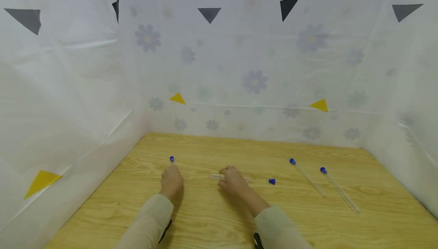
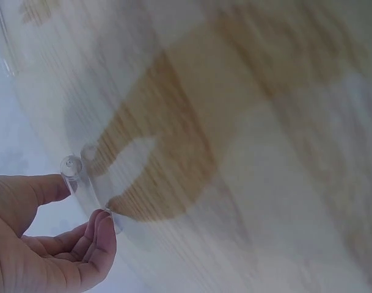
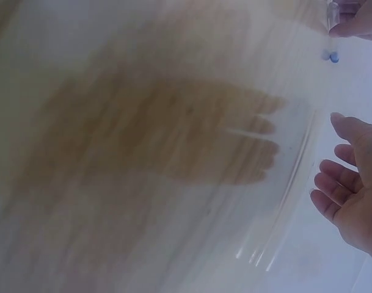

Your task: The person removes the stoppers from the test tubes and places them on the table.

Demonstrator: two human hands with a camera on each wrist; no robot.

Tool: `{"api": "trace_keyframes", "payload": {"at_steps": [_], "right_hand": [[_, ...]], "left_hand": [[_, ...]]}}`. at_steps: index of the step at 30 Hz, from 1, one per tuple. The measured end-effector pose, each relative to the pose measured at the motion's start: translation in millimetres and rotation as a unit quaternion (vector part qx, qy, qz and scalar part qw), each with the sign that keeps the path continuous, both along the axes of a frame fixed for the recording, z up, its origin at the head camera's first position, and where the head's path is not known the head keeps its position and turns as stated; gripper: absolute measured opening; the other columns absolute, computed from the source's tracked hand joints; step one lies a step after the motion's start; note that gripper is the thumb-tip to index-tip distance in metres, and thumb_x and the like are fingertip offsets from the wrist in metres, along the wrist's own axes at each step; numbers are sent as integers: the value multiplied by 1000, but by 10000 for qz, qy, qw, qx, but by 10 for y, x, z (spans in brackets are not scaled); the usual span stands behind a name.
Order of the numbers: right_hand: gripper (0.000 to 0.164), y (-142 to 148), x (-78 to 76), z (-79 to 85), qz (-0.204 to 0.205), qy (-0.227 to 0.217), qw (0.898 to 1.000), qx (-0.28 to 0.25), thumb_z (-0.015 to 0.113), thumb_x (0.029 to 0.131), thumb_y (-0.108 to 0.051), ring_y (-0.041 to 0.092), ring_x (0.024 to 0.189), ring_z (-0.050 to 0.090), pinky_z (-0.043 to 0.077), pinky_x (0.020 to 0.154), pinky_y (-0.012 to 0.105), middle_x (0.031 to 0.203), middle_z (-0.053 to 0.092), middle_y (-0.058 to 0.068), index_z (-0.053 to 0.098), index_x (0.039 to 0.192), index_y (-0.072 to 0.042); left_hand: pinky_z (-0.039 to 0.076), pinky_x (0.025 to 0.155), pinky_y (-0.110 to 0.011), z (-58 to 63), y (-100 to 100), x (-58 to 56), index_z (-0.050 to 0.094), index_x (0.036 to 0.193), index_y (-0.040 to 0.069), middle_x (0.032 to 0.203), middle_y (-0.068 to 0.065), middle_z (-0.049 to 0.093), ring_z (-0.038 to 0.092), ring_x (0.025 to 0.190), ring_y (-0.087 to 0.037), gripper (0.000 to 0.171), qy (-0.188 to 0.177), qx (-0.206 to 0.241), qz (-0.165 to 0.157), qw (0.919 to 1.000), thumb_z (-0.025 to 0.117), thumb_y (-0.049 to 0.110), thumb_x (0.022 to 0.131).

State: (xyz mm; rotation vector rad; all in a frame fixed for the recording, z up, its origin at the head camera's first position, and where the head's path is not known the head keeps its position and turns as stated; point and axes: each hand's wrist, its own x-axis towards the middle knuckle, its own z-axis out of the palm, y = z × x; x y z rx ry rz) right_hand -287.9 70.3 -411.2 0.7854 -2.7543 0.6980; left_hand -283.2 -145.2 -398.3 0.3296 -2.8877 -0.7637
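The clear glass test tube [image 1: 219,177] lies uncapped on the wooden table [image 1: 212,218] with its long axis running 9 to 3 o'clock, directly under the right hand [image 1: 234,180], whose fingers hover relaxed and spread over it, gripping nothing. The left hand [image 1: 171,180], at 9 o'clock from that tube, pinches a second tube [image 2: 76,177] between thumb and fingertips, blue cap [image 1: 172,159] pointing to 12 o'clock. A loose blue cap [image 1: 272,181] sits at 3 o'clock, and two capped tubes [image 1: 308,178] lie farther right.

Makeshift lab booth: flowered plastic sheeting [image 1: 239,62], wooden table [image 1: 212,218], test tubes [image 1: 338,190].
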Motion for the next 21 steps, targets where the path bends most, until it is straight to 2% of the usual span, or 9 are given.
{"api": "trace_keyframes", "payload": {"at_steps": [13, 21], "right_hand": [[32, -138, 24, -20, 108, 45, 9999, 24, 70, 80, -12, 36, 101, 58, 52, 86, 45, 106, 62, 22, 63, 105, 6], [31, -205, 9, -34, 81, 30, 9999, 56, 70, 79, -12, 34, 99, 58, 52, 87, 43, 104, 63, 20, 63, 105, 5]], "left_hand": [[49, 49, -31, 16, -23, -23, 56, 86, -8, 80, -21, 61, 58, 64, -24, 10, -285, -141, 130, 9994, 46, -6, 87], [46, 48, -27, 27, -48, -15, 55, 86, -8, 78, -18, 58, 53, 62, -22, 11, -400, -165, 64, 9990, 45, -4, 90]]}}
